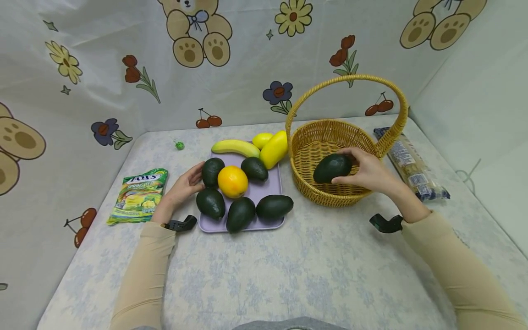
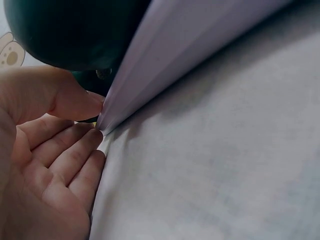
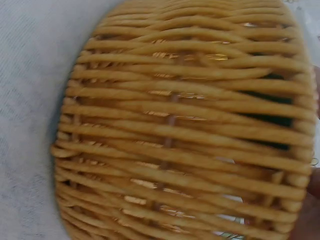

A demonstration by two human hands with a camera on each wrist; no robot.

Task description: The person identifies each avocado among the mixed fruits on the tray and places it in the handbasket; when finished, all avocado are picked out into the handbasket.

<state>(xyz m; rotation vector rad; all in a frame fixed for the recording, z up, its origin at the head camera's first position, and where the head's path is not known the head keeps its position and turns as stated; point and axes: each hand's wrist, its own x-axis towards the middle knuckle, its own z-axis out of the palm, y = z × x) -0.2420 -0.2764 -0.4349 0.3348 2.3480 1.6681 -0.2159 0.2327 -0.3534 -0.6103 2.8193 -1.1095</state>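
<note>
In the head view my right hand (image 1: 368, 170) grips a dark green avocado (image 1: 332, 168) over the opening of a wicker basket (image 1: 303, 181). Through the weave in the right wrist view, a patch of dark green shows, with fingers at the far rim. At the left edge of a lilac tray (image 1: 270, 184) rests my left hand (image 1: 181, 189). Its fingers are fairly straight, and thumb and fingertips touch the tray's side in the left wrist view. Several avocados (image 1: 240, 214) lie on the tray around an orange (image 1: 233, 182).
Behind them are a banana (image 1: 236, 147), a lemon (image 1: 261, 140) and a large yellow fruit (image 1: 274, 150). A green candy bag (image 1: 140, 196) lies at left, a small green object (image 1: 179, 145) behind it. Right of the basket, whose handle (image 1: 345, 79) arches high, lies a clear packet (image 1: 414, 167).
</note>
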